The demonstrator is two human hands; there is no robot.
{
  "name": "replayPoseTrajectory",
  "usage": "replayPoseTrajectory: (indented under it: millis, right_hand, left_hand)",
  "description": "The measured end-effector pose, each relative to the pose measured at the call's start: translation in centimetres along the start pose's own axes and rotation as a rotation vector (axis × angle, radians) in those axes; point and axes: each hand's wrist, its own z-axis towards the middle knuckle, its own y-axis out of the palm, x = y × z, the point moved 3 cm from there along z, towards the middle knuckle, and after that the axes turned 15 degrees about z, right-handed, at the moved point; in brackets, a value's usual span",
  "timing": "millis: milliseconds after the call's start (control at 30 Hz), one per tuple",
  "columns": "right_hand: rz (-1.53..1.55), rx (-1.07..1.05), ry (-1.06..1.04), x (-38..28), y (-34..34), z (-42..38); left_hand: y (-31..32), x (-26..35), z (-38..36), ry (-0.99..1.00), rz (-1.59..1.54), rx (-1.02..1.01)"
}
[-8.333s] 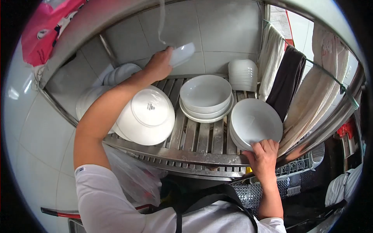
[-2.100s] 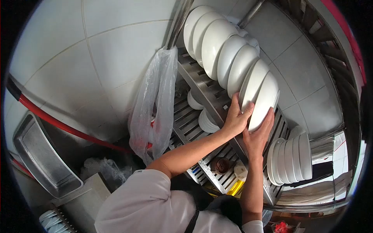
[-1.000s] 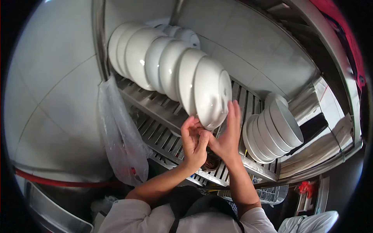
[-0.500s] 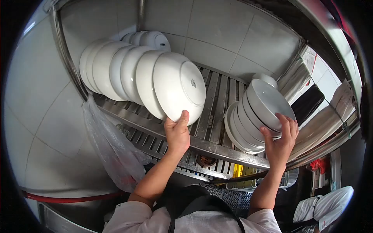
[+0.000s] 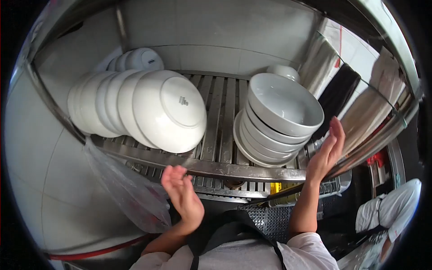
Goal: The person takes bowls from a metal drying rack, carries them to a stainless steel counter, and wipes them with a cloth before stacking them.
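My left hand [image 5: 182, 195] is open and holds nothing, just below the front edge of the slatted metal shelf [image 5: 216, 168]. Above it, a row of white plates [image 5: 168, 121] leans on edge toward the left, the front one showing its marked underside. My right hand [image 5: 326, 153], also open and empty, is to the right of a stack of white bowls [image 5: 283, 105], apart from it. The top bowl sits tilted with its inside showing, and a wider white dish lies under the stack.
Smaller white dishes [image 5: 144, 60] and a white bowl [image 5: 283, 72] stand at the back. Cloths [image 5: 339, 96] hang at the right. A plastic bag [image 5: 130, 193] hangs at the left. A person in white [image 5: 389, 209] is at the lower right.
My left hand has let go of the front plate and moved down. My right hand has come off the bowl stack. The view has shifted, and the plates and bowls appear farther left.
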Motion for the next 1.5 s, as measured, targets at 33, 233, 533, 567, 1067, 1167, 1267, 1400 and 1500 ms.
replayPoseTrajectory:
  millis: [33,233,533,567,1067,1167,1267,1400,1500]
  right_hand:
    - [0.138,0.008,0.215,2.2,-0.8,-0.4]
    - [0.658,-0.001,0.988,11.7,-0.3,-3.7]
    - [0.807,-0.097,1.01,11.0,1.0,-3.8]
    - [0.834,-0.1,1.037,11.6,0.7,-4.0]
    - [0.361,-0.091,0.791,-3.1,-4.3,-5.7]
    - [0.223,-0.016,0.83,-7.1,-7.2,-8.0]
    - [0.225,0.09,0.862,-9.3,-10.6,-11.6]
    - [0.134,0.244,0.883,-12.5,-15.5,-16.7]
    - [0.049,0.324,0.834,-15.3,-18.3,-16.4]
  left_hand:
    - [0.4,0.2,-1.0,0.096,-0.005,-0.102]
    - [11.3,-2.3,8.0,-0.43,-0.043,-0.446]
    - [17.8,-5.9,10.6,-0.529,-0.211,-0.738]
    - [17.7,-5.7,10.5,-0.537,-0.229,-0.746]
    - [12.2,0.7,5.6,-0.522,-0.126,-0.852]
    - [10.8,-0.8,3.0,-0.59,-0.09,-0.919]
    - [10.0,-3.0,-0.1,-0.666,-0.057,-1.019]
    - [10.9,-5.2,-4.6,-0.734,-0.021,-1.175]
    - [13.1,-6.1,-8.1,-0.767,-0.008,-1.289]
